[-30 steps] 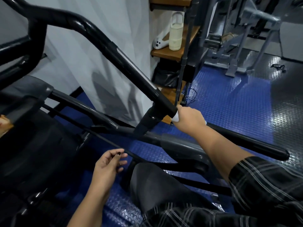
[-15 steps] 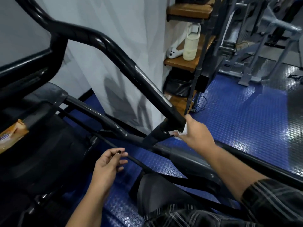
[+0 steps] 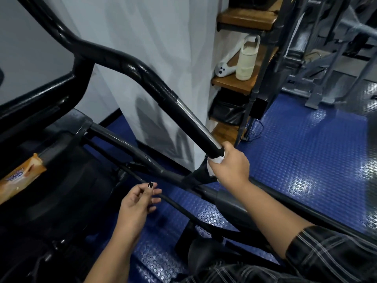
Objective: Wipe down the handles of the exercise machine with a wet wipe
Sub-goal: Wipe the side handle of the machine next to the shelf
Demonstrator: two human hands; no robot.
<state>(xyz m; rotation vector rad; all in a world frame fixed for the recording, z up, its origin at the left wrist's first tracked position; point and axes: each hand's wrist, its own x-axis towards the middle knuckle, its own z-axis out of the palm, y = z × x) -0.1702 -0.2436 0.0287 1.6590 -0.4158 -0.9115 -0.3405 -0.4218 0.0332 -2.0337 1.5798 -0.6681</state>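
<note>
Right hand [image 3: 230, 166] grips wipe [image 3: 217, 159]; packet [image 3: 20, 176] lettering blurred

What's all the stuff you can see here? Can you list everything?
handle: 1, black with a silver strip, slanting across the middle
wet wipe: 1, white, at the handle's lower end
shelves: 3, brown wood, beside the wall
bottle: 1, cream, on the middle shelf
gadget: 1, white, leaning beside the bottle
packet: 1, orange, far left on the machine
floor: 1, blue, studded
sleeve: 1, dark plaid, bottom right
left grip: 1, empty, low in the middle
right grip: 1, holds the wipe round the handle
</note>
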